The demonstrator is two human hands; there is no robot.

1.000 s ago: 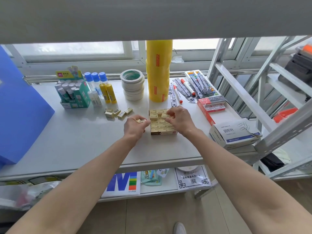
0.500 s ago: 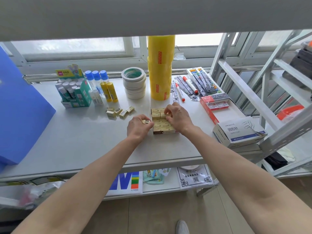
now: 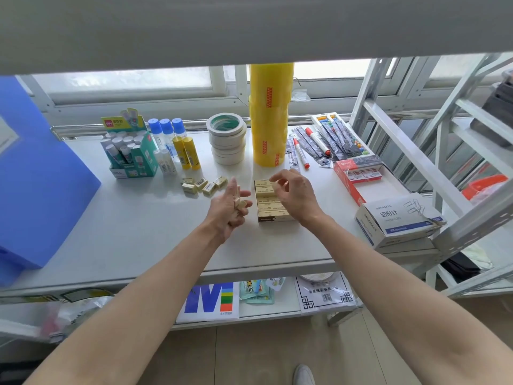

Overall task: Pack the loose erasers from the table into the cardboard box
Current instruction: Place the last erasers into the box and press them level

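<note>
The small cardboard box [image 3: 268,218] lies on the white table [image 3: 133,229], mid-table, with rows of beige erasers [image 3: 268,202] packed in it. My left hand [image 3: 226,211] is just left of the box, turned partly palm-up, and grips a couple of erasers [image 3: 240,204] against its fingers. My right hand [image 3: 295,194] hovers over the box's far end with loosely curled fingers, and I see nothing held in them. Several loose erasers [image 3: 204,185] lie on the table to the left of and beyond my left hand.
Behind the erasers stand a green glue-stick box [image 3: 130,154], glue bottles [image 3: 166,145], stacked tape rolls [image 3: 227,143] and a tall yellow film roll [image 3: 269,118]. Pens [image 3: 302,154], a red box [image 3: 358,173] and a paper-clip box [image 3: 397,220] lie right. A blue folder [image 3: 36,179] stands left.
My right hand has lifted off the erasers in the box. My left hand has turned more palm-up and drawn slightly away from the box, still holding erasers.
</note>
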